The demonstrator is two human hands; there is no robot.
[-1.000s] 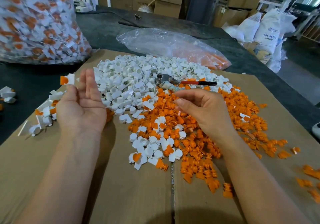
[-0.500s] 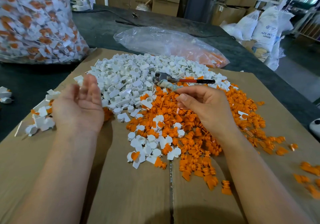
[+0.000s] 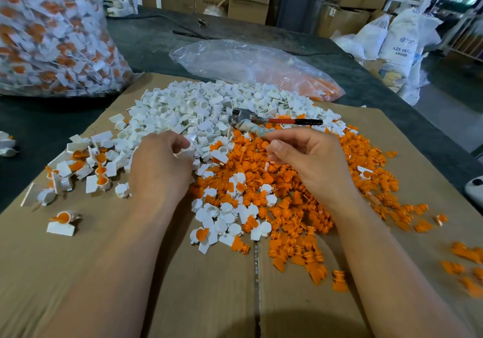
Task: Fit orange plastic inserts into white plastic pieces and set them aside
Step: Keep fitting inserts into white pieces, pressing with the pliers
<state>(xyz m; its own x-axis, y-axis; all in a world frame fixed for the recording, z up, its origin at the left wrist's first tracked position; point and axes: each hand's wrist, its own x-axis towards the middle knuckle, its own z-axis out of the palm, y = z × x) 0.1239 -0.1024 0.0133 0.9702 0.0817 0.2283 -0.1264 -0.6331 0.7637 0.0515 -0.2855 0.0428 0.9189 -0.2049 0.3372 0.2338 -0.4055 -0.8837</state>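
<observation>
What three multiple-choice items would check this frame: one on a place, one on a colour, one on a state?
1. Where do the pliers lie?
A. In a drawer
B. On the heap of parts, beyond both hands
C. On the person's lap

2. What colour are the loose inserts by the right hand?
A. Orange
B. Blue
C. Green

3. How is the left hand placed?
A. Flat, palm up
B. Palm down, fingers curled on the white pieces
C. Gripping the pliers

Answers:
1 B: the pliers rest on the heap where white meets orange.
2 A: the inserts spread by that hand are plainly orange.
3 B: the back of the hand faces the camera and its fingertips curl at the white heap's edge.
</observation>
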